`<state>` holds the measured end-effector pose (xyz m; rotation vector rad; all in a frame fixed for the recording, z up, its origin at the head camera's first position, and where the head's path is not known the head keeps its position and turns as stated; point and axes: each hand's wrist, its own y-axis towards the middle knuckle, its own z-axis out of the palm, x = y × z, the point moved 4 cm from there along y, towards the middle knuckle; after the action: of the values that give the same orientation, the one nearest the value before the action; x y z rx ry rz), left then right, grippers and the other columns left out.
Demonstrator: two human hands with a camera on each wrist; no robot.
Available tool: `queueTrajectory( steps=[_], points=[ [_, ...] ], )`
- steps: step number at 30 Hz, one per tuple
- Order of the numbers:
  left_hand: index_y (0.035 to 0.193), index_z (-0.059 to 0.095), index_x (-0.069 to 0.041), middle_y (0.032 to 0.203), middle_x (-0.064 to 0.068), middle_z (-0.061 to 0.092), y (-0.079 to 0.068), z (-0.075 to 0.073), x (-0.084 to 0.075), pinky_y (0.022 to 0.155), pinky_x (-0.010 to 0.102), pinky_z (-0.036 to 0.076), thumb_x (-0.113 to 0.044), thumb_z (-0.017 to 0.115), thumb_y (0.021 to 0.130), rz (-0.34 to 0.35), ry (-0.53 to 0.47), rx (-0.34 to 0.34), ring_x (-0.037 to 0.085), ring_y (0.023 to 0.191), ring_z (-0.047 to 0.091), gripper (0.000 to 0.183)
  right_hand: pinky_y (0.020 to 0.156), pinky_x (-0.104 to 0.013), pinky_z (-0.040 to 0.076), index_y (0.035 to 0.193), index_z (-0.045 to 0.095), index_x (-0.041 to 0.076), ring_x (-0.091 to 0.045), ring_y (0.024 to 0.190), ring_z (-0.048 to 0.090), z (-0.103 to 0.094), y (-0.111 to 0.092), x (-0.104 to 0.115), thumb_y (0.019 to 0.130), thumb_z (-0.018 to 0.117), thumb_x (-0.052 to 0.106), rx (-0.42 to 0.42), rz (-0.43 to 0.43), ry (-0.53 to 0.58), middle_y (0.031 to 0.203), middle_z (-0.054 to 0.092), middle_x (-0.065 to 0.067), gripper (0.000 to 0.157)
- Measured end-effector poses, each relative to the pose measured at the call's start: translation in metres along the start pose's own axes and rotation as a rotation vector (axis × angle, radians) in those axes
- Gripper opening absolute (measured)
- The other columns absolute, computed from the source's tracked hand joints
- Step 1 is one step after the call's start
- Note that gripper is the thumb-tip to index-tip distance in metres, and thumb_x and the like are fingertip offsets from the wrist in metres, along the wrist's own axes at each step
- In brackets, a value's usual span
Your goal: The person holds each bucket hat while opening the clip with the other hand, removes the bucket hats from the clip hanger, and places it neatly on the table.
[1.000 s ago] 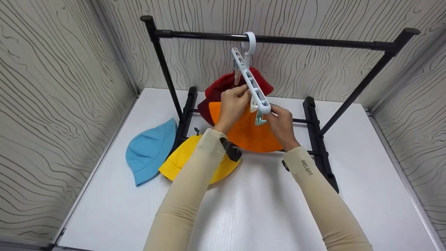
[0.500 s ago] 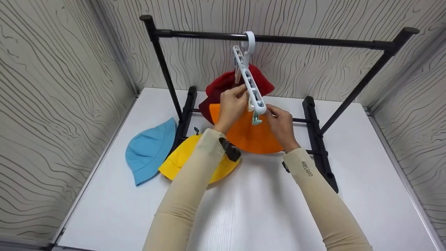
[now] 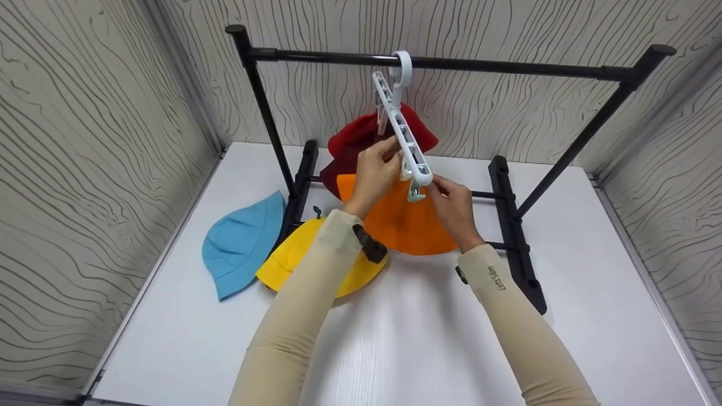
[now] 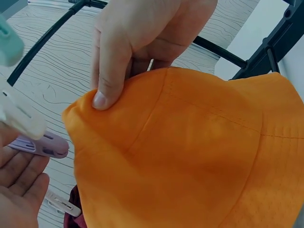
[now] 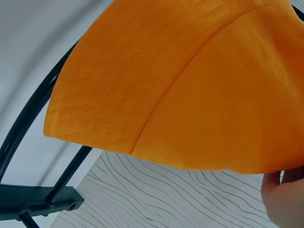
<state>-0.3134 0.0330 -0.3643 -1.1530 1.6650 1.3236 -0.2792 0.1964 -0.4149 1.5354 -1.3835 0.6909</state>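
Note:
In the head view, an orange bucket hat [image 3: 409, 223] hangs below a white clip hanger [image 3: 407, 138], whose hook is over the black rack's top bar. My right hand [image 3: 453, 210] pinches the hat's right edge; in the left wrist view its thumb [image 4: 100, 99] presses the fabric. My left hand [image 3: 377, 173] is at the hanger's left side, thumb and fingers around a purple clip [image 4: 47, 144]. Other clips, white [image 4: 21, 111] and mint [image 3: 415, 193], are close by. Behind, a red hat [image 3: 352, 138] hangs at the hanger's far end, partly hidden, with dark red fabric [image 3: 340, 169] below.
On the white table [image 3: 586, 282], a light blue bucket hat [image 3: 242, 245] lies left of the rack's left foot. A yellow hat [image 3: 296, 248] lies under my left forearm. The black rack [image 3: 519, 66] frames the work, and patterned walls [image 3: 507, 118] enclose it.
The orange hat and my right hand have dropped slightly. The hanger's near end has shifted a little to the left. The left hand stays almost where it was.

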Motion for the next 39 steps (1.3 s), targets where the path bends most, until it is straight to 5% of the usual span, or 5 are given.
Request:
queueTrajectory(
  steps=[7,19,39],
  points=[
    [0.133,0.057,-0.004,0.127,0.009,0.063,-0.001,0.0,0.003,0.101,0.024,0.046,-0.007,0.06,0.094,0.005,0.018,0.034,0.017,0.115,0.062,0.039,0.068,-0.011,0.046,0.115,0.068,-0.002,-0.018,0.079,0.056,0.001,-0.004,-0.005,0.096,0.058,0.01,-0.02,-0.011,0.002,0.105,0.071,-0.018,0.025],
    [0.129,0.058,0.001,0.122,0.012,0.064,-0.005,-0.001,-0.005,0.098,0.022,0.048,-0.009,0.062,0.093,0.146,0.065,0.038,0.018,0.107,0.064,0.038,0.065,-0.015,0.044,0.105,0.073,-0.002,-0.015,0.073,0.054,0.003,-0.009,-0.014,0.093,0.062,0.01,-0.071,0.022,-0.041,0.094,0.071,-0.018,0.02],
    [0.132,0.057,-0.006,0.122,0.007,0.065,-0.009,-0.003,-0.007,0.097,0.02,0.048,-0.018,0.061,0.095,0.138,0.053,0.065,0.013,0.107,0.061,0.039,0.068,-0.015,0.045,0.109,0.072,0.004,-0.016,0.081,0.054,0.005,-0.013,-0.03,0.095,0.061,0.015,-0.017,0.101,-0.045,0.098,0.07,-0.013,0.021]
  ],
)
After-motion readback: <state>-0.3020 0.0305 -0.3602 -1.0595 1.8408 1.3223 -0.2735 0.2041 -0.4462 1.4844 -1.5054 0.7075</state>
